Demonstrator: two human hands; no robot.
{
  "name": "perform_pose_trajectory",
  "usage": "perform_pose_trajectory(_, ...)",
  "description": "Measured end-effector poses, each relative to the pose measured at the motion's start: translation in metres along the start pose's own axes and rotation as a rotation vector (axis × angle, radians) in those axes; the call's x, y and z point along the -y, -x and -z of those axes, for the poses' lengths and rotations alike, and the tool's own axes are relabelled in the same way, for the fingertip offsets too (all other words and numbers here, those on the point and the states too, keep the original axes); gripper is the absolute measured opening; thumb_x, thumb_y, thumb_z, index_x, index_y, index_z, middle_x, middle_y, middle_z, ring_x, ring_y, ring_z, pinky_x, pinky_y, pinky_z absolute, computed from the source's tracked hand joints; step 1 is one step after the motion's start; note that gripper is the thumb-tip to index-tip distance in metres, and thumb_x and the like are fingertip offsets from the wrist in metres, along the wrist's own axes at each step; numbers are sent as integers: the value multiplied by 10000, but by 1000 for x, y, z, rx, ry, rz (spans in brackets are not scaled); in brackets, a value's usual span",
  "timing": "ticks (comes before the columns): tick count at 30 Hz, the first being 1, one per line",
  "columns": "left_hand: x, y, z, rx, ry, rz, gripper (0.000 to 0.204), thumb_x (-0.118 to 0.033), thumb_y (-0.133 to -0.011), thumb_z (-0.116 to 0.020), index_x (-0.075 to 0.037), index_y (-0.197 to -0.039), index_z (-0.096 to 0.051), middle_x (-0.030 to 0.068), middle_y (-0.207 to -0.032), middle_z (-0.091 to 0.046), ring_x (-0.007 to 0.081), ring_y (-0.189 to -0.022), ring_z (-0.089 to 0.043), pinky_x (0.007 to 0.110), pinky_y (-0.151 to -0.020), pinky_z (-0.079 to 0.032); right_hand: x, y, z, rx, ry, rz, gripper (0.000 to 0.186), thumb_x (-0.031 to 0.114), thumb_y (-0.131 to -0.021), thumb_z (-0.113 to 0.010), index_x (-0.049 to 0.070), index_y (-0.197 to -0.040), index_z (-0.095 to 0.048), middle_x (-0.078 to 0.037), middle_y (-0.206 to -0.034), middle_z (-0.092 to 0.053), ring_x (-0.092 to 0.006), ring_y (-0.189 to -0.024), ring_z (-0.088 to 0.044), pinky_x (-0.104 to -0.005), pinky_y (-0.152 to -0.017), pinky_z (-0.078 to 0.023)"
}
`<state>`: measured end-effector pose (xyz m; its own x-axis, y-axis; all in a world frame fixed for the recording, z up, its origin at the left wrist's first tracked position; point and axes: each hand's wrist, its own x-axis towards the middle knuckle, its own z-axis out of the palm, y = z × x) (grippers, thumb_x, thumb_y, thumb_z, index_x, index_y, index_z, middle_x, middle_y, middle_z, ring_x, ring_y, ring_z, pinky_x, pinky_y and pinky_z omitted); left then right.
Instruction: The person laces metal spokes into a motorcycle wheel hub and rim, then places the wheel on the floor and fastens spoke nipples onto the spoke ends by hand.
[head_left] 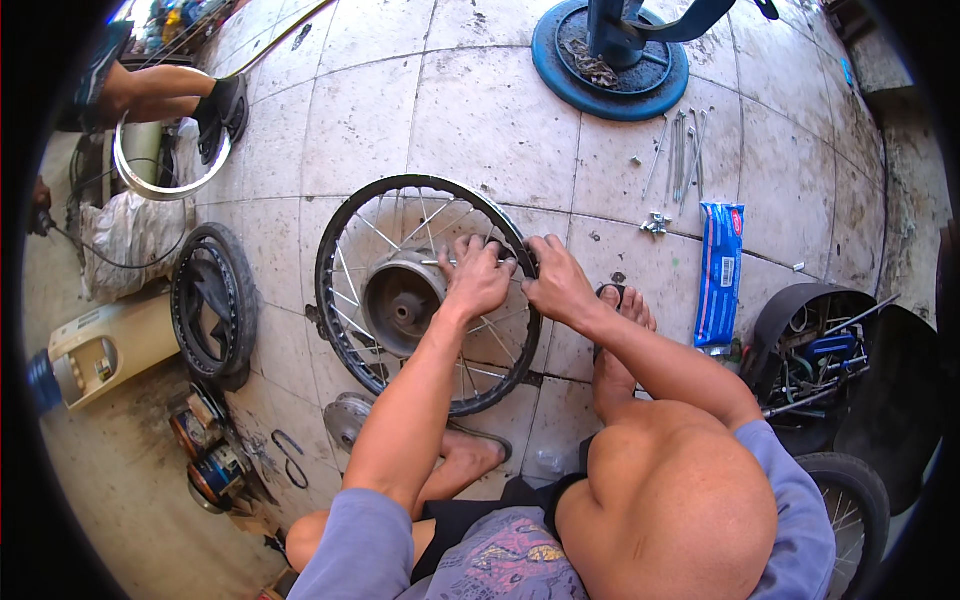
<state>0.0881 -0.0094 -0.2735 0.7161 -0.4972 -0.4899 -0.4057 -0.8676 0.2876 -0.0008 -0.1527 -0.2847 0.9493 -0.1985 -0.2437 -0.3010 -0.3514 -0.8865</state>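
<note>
A spoked wheel with a black rim lies on the tiled floor in front of me. Its grey hub has a round drum, and thin metal spokes fan out from it. My left hand reaches over the inside of the wheel, fingers closed around a spoke near the rim's right side. Against the outer right edge of the rim, my right hand is closed, with its fingertips curled over the rim beside the left hand. What lies under those fingertips is partly hidden.
Loose spokes and small metal nipples lie at the right, near a blue packet. A black tool bin stands beyond it. A blue round stand base is ahead. At left are a tyre and another person's leg.
</note>
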Motion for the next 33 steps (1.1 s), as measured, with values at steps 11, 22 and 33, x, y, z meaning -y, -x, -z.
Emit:
perform_pose_trajectory(11, -4, -5, 0, 75, -52, 27, 385, -368, -958, -511, -64, -1128, -675, 188, -1306, -534, 370, -1364, -341, 630, -1110, -147, -1, 0, -2, 8, -38, -9, 429, 27, -745, -614, -19, -1160, -517, -269, -1062, -506, -499, -967, -566, -528, -844, -493)
perform_pose_trajectory(22, -11, -11, 3, 145, -80, 114, 350, -350, -949, -538, -82, -1110, -698, 183, -1269, -547, 371, -1333, -362, 617, -1095, -151, -3, 4, 2, 15, -39, -12, 368, 6, -752, -594, -30, -1108, -511, -290, -1047, -508, -519, -942, -567, -545, -832, -493)
perform_pose_trajectory(33, -4, 7, 4, -18, -101, 73, 332, -329, -957, -558, -70, -1125, -681, 190, -1300, -525, 356, -1323, -389, 567, -1125, -212, -1, -12, 24, 223, 66, -106, 488, 172, -822, -683, -29, -1244, -543, -283, -1177, -541, -449, -1086, -577, -488, -977, -477)
